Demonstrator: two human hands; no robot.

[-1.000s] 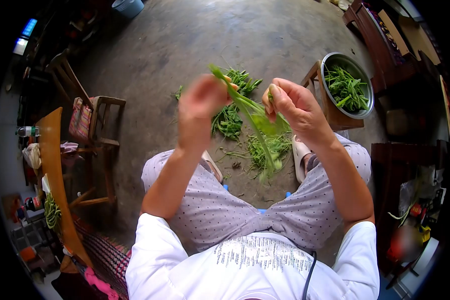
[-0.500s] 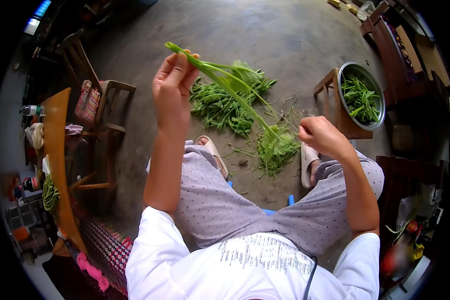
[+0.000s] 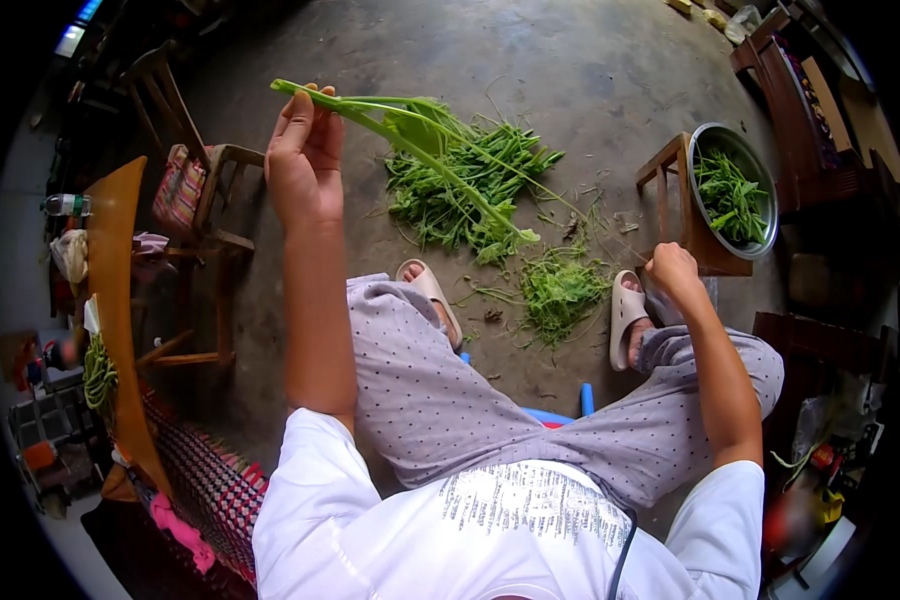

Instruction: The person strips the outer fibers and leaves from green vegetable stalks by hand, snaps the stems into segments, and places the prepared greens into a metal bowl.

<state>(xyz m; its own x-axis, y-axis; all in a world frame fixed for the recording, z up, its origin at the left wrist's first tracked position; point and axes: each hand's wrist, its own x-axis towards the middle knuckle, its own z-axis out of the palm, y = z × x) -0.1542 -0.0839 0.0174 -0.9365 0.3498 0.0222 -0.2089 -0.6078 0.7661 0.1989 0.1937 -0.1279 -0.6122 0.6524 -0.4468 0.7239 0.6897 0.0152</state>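
Note:
My left hand [image 3: 306, 160] is raised at the upper left, with thumb and fingers pinched round a long green leafy stem [image 3: 410, 150]. The stem slants down to the right, its cut end sticking out beyond my fingertips. A thin strand [image 3: 560, 200] runs from it toward my right hand [image 3: 673, 268], whose fingers are closed at its end, near my right knee. Below the stem lies a large pile of leafy greens [image 3: 470, 185] on the floor. A smaller heap of finer trimmings [image 3: 562, 295] lies between my feet.
A metal basin [image 3: 766, 215] holding green pieces sits on a wooden stool [image 3: 660, 165] to the right. At the left are a wooden chair [image 3: 210, 190] and a wooden table edge [image 3: 120, 300] with a bundle of long green pods [image 3: 99, 375]. Dark wooden furniture [image 3: 820, 185] stands at far right.
My left hand has moved left with the stem, and my right hand has shifted right and slightly down. The stem now lies flatter, its leafy tip higher and farther left.

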